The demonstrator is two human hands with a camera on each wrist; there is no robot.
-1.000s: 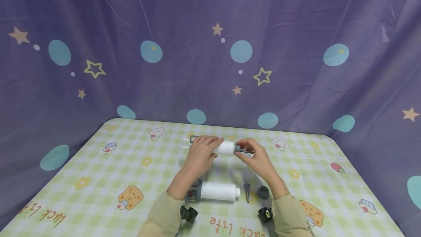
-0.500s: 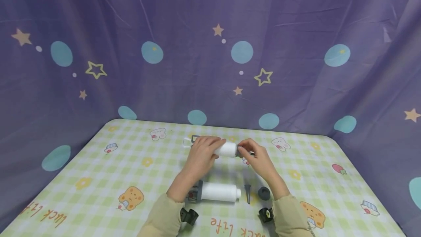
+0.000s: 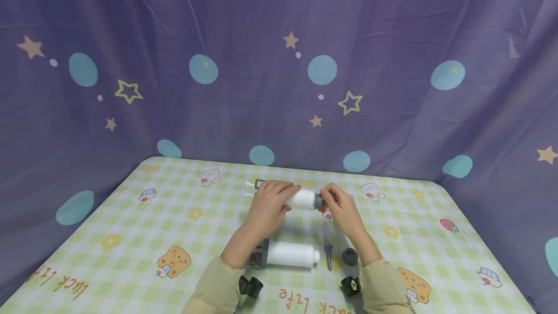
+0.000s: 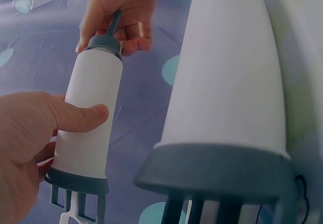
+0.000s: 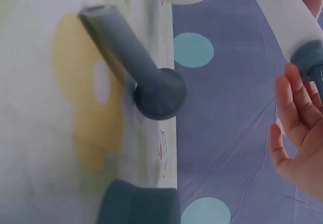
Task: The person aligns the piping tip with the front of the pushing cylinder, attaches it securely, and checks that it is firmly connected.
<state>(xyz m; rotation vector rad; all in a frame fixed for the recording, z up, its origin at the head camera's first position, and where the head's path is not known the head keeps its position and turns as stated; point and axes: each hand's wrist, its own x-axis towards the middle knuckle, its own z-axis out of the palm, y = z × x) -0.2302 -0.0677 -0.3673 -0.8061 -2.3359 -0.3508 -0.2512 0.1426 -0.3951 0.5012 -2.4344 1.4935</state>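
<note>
My left hand (image 3: 267,202) grips a white tube (image 3: 301,199) held above the table, thumb across its side in the left wrist view. At the tube's left end, a grey slotted frame (image 4: 78,182) ends the barrel. A grey screw-on cap (image 4: 104,42) with a thin spout (image 4: 114,24) sits on the other end. My right hand (image 3: 344,205) is around this spout, fingertips right at the cap. In the right wrist view its fingers (image 5: 305,105) are fairly straight and spread beside the cap.
A second white tube (image 3: 289,254) with a grey frame lies on the checked tablecloth (image 3: 131,217) nearer the person. Right of it are a grey nozzle (image 3: 328,256) and a round dark grey piece (image 3: 349,256). A purple curtain (image 3: 261,120) hangs behind the table.
My right fingers have slid off their pinch on the cap, slightly right and loosening, so more of the grey cap shows. The left hand keeps its hold, almost unmoved.
</note>
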